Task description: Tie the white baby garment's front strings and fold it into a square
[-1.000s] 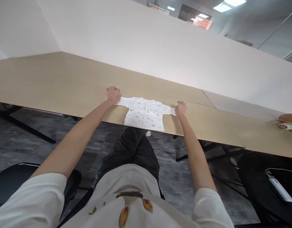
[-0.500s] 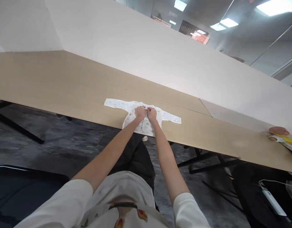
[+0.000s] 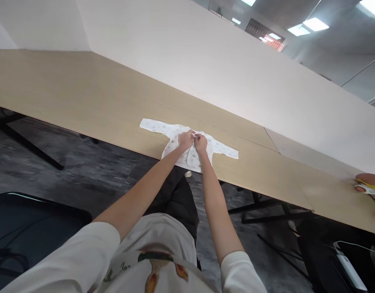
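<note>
A small white baby shirt (image 3: 225,149) with a faint print lies spread on the table, its sleeves stretched to either side and its hem near the front edge. My left hand (image 3: 186,139) is closed on the front of the shirt just below the neckline. Right beside it, my right hand (image 3: 201,142) pinches the same part of the cloth. The fingertips of both hands almost meet at the front opening. What exactly lies between the fingertips is too small to make out.
The long wooden table (image 3: 108,106) runs across the view, with a white partition (image 3: 181,61) behind it. A doll (image 3: 369,181) lies at the far right. A dark chair (image 3: 38,228) stands at lower left, and a black chair with a white device (image 3: 350,268) at lower right.
The view has shifted a little. Both hands stay at the front of the shirt near the neckline, and the left fingers have moved to reach slightly over toward the right ones.
</note>
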The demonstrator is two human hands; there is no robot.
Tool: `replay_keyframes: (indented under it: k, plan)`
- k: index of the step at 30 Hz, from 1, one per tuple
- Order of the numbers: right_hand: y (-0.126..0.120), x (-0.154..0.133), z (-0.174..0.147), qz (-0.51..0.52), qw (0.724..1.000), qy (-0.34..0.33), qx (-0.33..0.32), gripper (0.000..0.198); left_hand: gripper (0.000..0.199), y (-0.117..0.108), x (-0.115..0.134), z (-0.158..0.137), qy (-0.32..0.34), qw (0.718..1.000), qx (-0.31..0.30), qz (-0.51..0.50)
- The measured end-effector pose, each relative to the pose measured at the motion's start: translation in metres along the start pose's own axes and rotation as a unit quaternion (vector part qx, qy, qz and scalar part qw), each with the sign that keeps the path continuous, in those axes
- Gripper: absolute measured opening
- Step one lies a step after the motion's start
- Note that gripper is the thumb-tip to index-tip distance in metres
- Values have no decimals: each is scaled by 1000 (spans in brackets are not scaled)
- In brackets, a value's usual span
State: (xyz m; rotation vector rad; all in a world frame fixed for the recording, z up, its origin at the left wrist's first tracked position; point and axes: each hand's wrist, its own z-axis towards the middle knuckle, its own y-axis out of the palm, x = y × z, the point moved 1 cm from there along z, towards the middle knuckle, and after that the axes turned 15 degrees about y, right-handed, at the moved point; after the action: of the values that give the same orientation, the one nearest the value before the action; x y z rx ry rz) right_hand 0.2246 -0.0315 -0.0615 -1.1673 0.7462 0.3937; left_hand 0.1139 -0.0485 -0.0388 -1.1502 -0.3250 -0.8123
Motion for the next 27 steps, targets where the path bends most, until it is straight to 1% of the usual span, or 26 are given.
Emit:
replay_keyframes:
  k: [7,12,16,23,27]
  plan:
    - [-2,2,-2,89,996,-9,0,18,34,-1,0,-1,1,1000,2,1]
    - [-6,-2,-6,128,992,-16,-16,18,35,-2,1,-2,14,1000,-3,3]
    - [-8,-6,-8,135,991,-5,-16,19,35,-4,2,-3,15,1000,-1,3]
    - [-11,-9,-13,110,994,8,-6,18,35,-8,4,-5,16,1000,-2,-8]
    - [-13,-9,-15,111,994,14,11,17,34,-11,6,-6,30,999,-5,-23]
